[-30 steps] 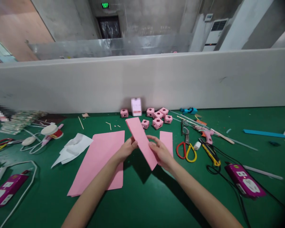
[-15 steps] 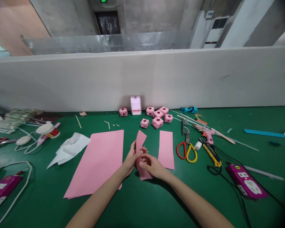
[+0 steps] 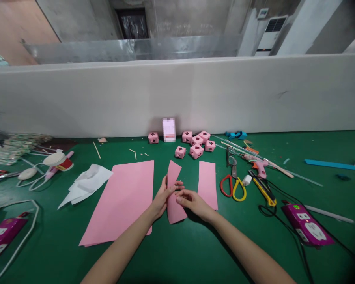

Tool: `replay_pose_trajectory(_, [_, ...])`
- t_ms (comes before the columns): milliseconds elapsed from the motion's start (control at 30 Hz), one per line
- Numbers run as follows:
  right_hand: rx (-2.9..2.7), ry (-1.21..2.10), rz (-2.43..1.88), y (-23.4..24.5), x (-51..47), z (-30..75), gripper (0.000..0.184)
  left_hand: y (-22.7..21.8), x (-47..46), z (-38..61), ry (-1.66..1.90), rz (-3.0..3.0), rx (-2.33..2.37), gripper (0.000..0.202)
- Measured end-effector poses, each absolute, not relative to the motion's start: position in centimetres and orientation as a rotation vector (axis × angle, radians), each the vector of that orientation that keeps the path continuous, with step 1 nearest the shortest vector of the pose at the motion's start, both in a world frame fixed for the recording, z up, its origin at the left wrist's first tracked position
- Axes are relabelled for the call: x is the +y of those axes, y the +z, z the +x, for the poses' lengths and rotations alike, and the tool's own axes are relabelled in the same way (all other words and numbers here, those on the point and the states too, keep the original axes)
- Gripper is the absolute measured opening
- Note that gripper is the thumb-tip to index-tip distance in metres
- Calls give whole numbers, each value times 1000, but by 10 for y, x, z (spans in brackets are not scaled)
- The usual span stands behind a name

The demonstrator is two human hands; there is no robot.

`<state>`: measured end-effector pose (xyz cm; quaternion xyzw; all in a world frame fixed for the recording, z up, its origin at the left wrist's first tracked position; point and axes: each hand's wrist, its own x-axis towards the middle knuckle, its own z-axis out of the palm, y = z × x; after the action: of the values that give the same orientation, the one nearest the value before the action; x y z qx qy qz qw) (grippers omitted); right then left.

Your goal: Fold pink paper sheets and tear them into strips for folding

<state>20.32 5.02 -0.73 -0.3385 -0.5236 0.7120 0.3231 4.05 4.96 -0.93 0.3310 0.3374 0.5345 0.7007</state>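
Pink paper strip was held near the middle of the bench, between a stack of pink sheets and a second pink strip; its length was curved, its upper end tilted to the right; whether its lower end was touching the green table could not be determined.

The paper was gripped at mid-length by the left hand, thumb across the front, fingertips showing past the right edge; the right hand was placed at that same edge, fingers curled inward (whether the paper was pinched by them could not be told).

Both the stack and the second strip were laid flat on the table; a crumpled white sheet was noted just left of the stack; scissors with one red and one yellow handle were seen right of the second strip, a yellow-and-black utility knife beyond them; pink faceted pieces with dark openings were grouped behind the hands, near the white partition.
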Motion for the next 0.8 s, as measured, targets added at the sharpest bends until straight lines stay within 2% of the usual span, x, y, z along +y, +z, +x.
replay_pose_trajectory(167, [-1327, 1907, -877, -10, 52, 204, 49, -8, 49, 41, 1187, 764, 746, 80])
replay_pose_trajectory(333, [-1396, 1832, -866, -11, 50, 201, 42, -4, 47, 42, 1194, 758, 745, 81])
replay_pose_trajectory(500, [-1395, 1464, -986, -12, 47, 204, 32, -3, 37, 38, 1217, 657, 720, 59])
replay_pose_trajectory(667, [-1435, 1177, -1106, -10, 53, 218, 23, -5, 28, 26, 1212, 432, 735, 53])
replay_pose_trajectory(800, [-1451, 990, -1200, -11, 61, 229, 26, -4, 28, 23, 1173, 357, 782, 39])
